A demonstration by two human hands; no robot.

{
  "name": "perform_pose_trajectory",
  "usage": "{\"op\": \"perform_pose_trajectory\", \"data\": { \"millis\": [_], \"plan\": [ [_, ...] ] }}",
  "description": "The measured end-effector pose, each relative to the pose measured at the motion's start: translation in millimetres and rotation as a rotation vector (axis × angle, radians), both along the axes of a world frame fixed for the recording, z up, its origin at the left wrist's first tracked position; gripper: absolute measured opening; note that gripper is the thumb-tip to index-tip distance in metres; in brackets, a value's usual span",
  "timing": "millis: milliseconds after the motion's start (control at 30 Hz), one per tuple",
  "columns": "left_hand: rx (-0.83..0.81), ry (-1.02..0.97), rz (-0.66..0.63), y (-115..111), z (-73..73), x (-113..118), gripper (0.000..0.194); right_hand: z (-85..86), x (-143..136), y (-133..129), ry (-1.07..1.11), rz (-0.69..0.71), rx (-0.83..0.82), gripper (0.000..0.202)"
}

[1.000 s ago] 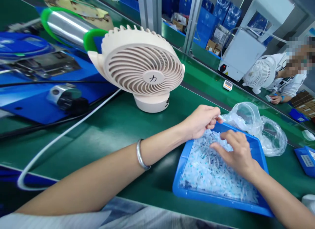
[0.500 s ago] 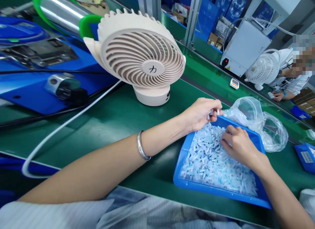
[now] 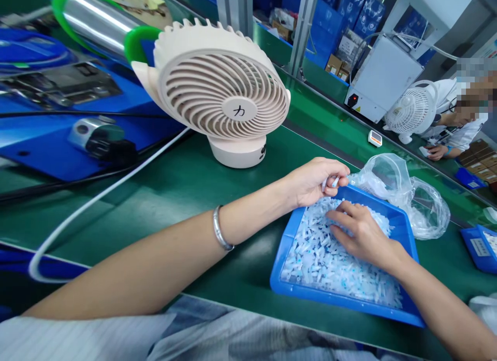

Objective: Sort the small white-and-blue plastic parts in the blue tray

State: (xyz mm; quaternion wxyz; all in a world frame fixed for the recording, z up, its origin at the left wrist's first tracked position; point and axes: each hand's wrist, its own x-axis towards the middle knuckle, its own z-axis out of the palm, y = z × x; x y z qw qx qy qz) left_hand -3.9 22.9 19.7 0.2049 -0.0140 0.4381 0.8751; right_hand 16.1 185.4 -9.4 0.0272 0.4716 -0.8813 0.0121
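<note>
I work over a green workbench (image 3: pixel 163 195), watching through the head view. A pale desk fan (image 3: pixel 240 110) stands on it, left of the work area; I keep the left forearm low and well apart from its grille.

The blue tray (image 3: pixel 289 242) sits on the bench ahead and to the right. Two clear plastic bags (image 3: pixel 429 208) lie beyond its far rim; I treat them as a snag risk and direct my reach inside the walls.

Left hand (image 3: pixel 318 179): raised over the tray's far left corner, fingers curled together and clamped on a few small pieces. Right hand (image 3: pixel 363 229): low over the tray's contents, thumb and forefinger apart. I cannot tell whether its fingertips touch anything or already bear a piece.

The loose pieces (image 3: pixel 318 257), small, pale and tube-like, with bluish spots among them, cover the tray floor in a jumbled layer. In my judgement, picking goes best with the fingertips kept shallow: close on one piece across its width and lift straight, so neighbours do not cling.

The held pieces (image 3: pixel 336 182) protrude from the left fingers. Maintain light, even pressure; too loose a curl could let one slip.
</note>
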Motion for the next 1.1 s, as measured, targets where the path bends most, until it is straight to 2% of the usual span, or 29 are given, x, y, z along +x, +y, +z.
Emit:
{"op": "perform_pose_trajectory", "data": {
  "millis": [200, 267, 333, 400, 467, 800, 900, 1100],
  "plan": [
    [0.062, -0.029, 0.008, -1, -0.4, -1, 0.020, -13.2, 1, -6, 0.095, -0.003, 0.105, 0.019],
    [0.076, -0.031, 0.000, -1, -0.7, -1, 0.021, -10.5, -1, -5, 0.070, 0.015, 0.043, 0.020],
    [0.079, -0.026, -0.009, -1, -0.7, 0, 0.020, -5.3, -3, -3, 0.049, 0.011, -0.089, 0.019],
    [0.060, -0.017, -0.004, -1, -0.4, 0, 0.019, -0.5, -5, -2, 0.062, -0.035, -0.233, 0.014],
    [0.033, -0.005, 0.007, -1, -0.1, 1, 0.018, 1.7, -6, -1, 0.079, -0.086, -0.310, 0.009],
    [-0.014, -0.013, 0.036, 1, -0.3, 1, 0.019, -2.2, -10, -2, 0.090, -0.223, -0.304, 0.011],
    [-0.013, -0.021, 0.011, 1, -0.5, 1, 0.019, -0.1, -12, -1, 0.082, -0.262, -0.332, 0.012],
    [-0.016, -0.028, -0.033, -1, 1.0, 1, 0.021, 9.7, -18, 6, -0.025, -0.331, -0.341, 0.027]
  ]
}}
